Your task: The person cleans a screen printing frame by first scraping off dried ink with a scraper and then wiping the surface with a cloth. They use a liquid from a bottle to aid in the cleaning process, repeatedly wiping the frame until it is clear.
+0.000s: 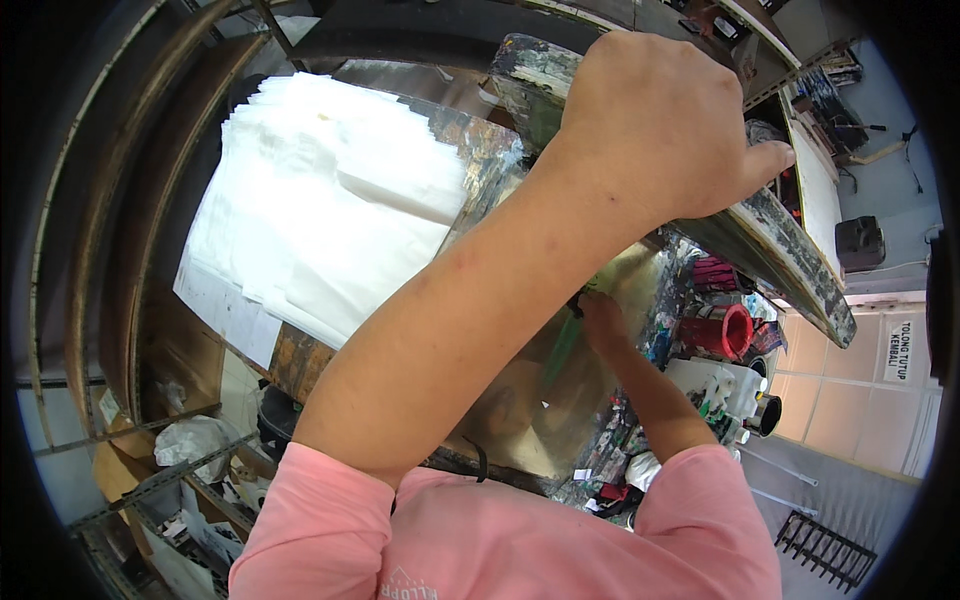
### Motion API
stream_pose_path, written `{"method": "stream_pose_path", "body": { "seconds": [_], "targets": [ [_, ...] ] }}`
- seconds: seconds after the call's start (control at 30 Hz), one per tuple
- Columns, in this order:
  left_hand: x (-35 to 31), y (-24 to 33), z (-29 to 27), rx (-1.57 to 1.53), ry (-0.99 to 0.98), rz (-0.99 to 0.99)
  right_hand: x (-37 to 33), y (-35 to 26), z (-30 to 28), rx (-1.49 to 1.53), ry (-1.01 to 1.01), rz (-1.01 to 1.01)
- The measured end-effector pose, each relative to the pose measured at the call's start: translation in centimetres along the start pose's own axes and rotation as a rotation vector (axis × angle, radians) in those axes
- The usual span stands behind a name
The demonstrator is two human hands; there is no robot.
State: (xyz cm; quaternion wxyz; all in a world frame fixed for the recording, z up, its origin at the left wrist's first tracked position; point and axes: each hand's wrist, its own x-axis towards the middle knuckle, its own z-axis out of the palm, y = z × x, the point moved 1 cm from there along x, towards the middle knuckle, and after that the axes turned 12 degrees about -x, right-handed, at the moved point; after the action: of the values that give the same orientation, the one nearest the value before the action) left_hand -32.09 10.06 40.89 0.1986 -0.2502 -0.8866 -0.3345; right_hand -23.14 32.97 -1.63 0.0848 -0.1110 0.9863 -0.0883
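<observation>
My left arm reaches across to the upper right. My left hand (655, 125) is closed over the edge of a raised, paint-stained wooden screen frame (800, 270), its thumb stretched out to the right. Lower down, partly behind my left forearm, my right hand (602, 322) is closed around something small and dark. What it is I cannot make out. It is over a brownish, shiny flat surface (530, 400), where a green streak (562, 352) runs beneath the hand. To the left of my forearm, a thick spread stack of thin white sheets (310, 200) lies on a stained board.
A red bucket (725, 330), a white jerrycan (715, 385) and paint-smeared clutter stand right of my right forearm. Wooden shelves (150, 200) rise at the left. A white plastic bag (190, 445) lies at lower left. A black rack (825, 550) is at lower right.
</observation>
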Motion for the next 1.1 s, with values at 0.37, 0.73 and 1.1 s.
{"method": "stream_pose_path", "body": {
  "seconds": [0.37,0.73,1.1],
  "targets": [
    [-0.2,0.4,-0.4,0.035,-0.012,-0.024,8.6,1.0,-2.1,-0.02,0.035,0.041],
    [0.5,2.2,-2.7,-0.041,-0.17,-0.104,6.8,-0.4,-1.5,0.235,0.198,0.215],
    [0.6,0.6,0.3,0.055,-0.035,-0.088,-0.5,-7.6,-0.5,0.035,0.036,0.007]
  ]
}}
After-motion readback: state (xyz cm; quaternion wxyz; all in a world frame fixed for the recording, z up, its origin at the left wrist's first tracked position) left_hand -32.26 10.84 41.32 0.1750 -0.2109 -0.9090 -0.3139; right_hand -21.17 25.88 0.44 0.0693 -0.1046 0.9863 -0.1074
